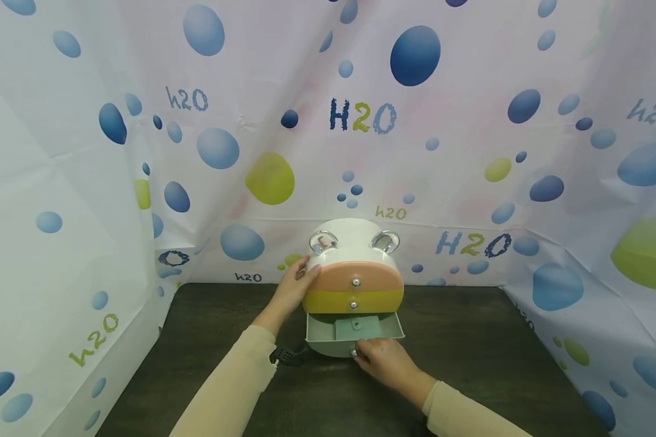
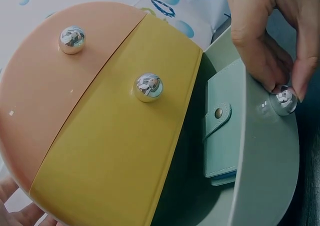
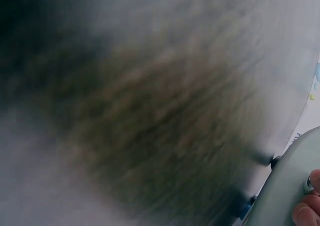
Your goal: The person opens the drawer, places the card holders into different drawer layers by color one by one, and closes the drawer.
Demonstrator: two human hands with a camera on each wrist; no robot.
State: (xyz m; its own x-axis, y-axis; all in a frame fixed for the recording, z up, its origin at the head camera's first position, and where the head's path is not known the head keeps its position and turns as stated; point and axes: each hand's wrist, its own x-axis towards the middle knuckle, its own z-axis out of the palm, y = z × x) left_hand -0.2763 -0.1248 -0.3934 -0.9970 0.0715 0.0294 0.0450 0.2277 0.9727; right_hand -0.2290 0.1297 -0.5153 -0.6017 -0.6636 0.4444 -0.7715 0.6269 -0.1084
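Note:
A small drawer cabinet point(image 1: 355, 233) with a white rounded top, two shiny ring-like ears, and orange, yellow and pale green drawers stands on the table. Its bottom green drawer point(image 2: 267, 171) is pulled out. Inside lies a mint-green wallet point(image 2: 222, 131) with a snap strap. My right hand point(image 1: 388, 364) pinches the silver knob point(image 2: 286, 101) of that drawer between thumb and fingers. Against the cabinet's left side rests my left hand point(image 1: 295, 286), fingers fairly straight. The yellow drawer point(image 2: 125, 121) and orange drawer point(image 2: 65, 86) are closed. Most of the right wrist view is blurred.
A dark wood-look table point(image 1: 470, 340) lies under the cabinet. Behind and at both sides hangs a white curtain point(image 1: 454, 152) printed with blue and green drops. A black strap-like object point(image 1: 288, 355) is by the left wrist.

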